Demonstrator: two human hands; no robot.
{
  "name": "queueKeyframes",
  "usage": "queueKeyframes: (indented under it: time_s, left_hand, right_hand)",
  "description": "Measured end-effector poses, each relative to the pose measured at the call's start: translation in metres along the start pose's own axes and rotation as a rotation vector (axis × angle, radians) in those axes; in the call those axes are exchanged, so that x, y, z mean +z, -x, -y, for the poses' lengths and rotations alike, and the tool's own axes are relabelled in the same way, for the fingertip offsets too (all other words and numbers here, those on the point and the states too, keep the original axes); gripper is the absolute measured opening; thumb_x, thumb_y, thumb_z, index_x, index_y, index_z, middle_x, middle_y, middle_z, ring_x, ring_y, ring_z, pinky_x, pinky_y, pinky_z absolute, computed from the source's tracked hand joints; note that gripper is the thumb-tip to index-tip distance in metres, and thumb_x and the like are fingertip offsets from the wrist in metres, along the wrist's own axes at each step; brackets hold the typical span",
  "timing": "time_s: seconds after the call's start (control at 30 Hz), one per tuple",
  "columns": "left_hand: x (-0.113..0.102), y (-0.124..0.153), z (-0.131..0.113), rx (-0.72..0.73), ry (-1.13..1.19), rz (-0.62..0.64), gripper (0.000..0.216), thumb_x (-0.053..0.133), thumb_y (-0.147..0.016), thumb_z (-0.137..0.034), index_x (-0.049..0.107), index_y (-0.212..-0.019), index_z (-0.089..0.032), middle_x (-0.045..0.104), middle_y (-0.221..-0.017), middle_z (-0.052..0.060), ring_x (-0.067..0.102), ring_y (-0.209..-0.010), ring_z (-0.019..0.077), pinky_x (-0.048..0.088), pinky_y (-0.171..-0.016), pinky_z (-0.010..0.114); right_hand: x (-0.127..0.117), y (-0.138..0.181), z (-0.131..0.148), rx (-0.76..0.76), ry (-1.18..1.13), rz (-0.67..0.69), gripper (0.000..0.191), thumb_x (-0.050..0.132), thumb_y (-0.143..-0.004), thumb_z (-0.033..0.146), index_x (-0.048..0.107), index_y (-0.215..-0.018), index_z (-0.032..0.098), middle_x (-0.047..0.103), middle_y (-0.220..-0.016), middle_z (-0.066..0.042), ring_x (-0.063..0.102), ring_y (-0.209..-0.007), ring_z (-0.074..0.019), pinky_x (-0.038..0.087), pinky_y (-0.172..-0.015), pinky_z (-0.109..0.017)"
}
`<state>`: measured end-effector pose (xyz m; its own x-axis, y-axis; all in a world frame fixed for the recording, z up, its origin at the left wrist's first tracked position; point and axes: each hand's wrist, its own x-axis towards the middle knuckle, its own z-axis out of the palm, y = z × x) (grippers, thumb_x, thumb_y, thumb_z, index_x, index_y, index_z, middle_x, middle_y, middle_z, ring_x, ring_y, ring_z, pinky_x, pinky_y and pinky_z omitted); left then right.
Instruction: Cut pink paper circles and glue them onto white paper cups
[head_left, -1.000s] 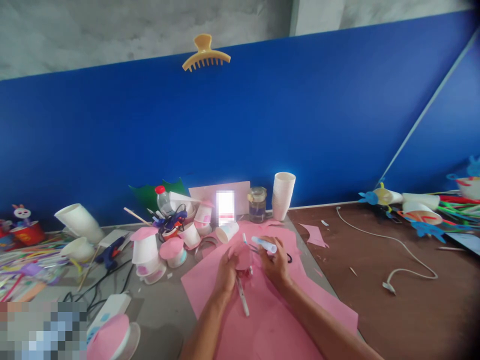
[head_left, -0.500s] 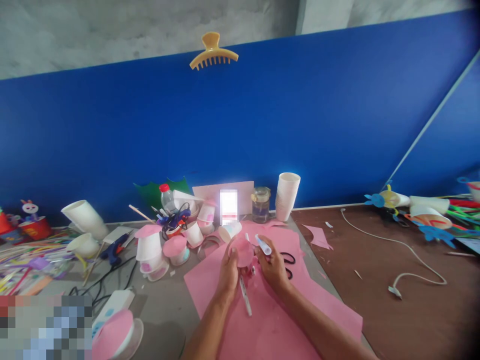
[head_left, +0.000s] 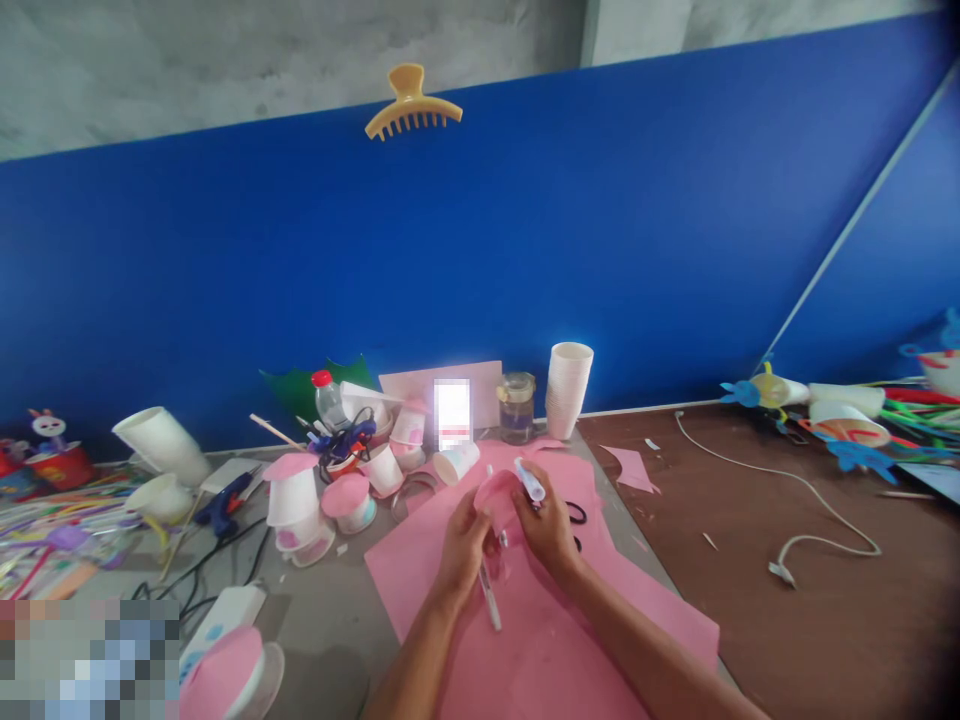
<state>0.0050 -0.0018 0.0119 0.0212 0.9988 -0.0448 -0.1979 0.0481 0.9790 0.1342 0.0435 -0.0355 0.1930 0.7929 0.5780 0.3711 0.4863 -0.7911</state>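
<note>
My left hand is closed on the edge of a pink paper piece, rounded in outline and raised above the pink sheets. From the right, my right hand has its fingers at the same piece. A whitish-blue translucent tube, perhaps a glue stick, is gripped in that hand too. Below the hands a white pen lies on the sheets. Dark loops like scissor handles show just beyond my right hand, the rest hidden.
Pink-topped paper cups crowd the left side, by a blue glue gun and a power strip. A lit phone, a jar and stacked white cups stand behind. A white cable curls at right.
My right hand has come against the pink piece, its fingers now on the paper. The piece has tilted and my left fingers have shifted on it. The view has turned slightly right.
</note>
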Motion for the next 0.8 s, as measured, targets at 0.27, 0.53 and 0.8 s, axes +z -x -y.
queueKeyframes:
  time_s: [0.27, 0.53, 0.8]
  left_hand:
    - [0.0, -0.005, 0.003, 0.017, -0.129, -0.005, 0.027, 0.057, -0.079, -0.037, 0.059, -0.092, -0.013, 0.049, -0.05, -0.006, 0.042, -0.04, 0.007, 0.032, -0.041, 0.019]
    - [-0.002, 0.0, 0.0, -0.001, -0.126, 0.021, 0.029, 0.058, -0.079, -0.044, 0.054, -0.085, -0.016, 0.052, -0.064, -0.004, 0.049, -0.048, 0.0073, 0.036, -0.045, 0.019]
    - [-0.003, 0.001, -0.004, -0.05, -0.133, 0.014, 0.036, 0.063, -0.073, -0.049, 0.056, -0.088, -0.017, 0.052, -0.07, -0.003, 0.05, -0.051, 0.0085, 0.038, -0.045, 0.02]
  right_hand:
    - [-0.002, -0.002, -0.002, -0.042, 0.047, -0.034, 0.04, 0.053, -0.083, 0.023, 0.054, -0.123, 0.022, 0.065, -0.111, -0.01, 0.06, -0.102, -0.0261, 0.049, -0.087, -0.044]
    - [-0.005, -0.003, 0.004, -0.207, 0.159, -0.014, 0.037, 0.05, -0.086, 0.021, 0.052, -0.123, 0.021, 0.066, -0.108, -0.011, 0.061, -0.096, -0.0258, 0.052, -0.08, -0.042]
    - [-0.01, -0.002, 0.01, -0.393, 0.192, 0.11, 0.04, 0.047, -0.087, 0.017, 0.047, -0.126, 0.022, 0.067, -0.104, -0.01, 0.064, -0.086, -0.0245, 0.053, -0.075, -0.041]
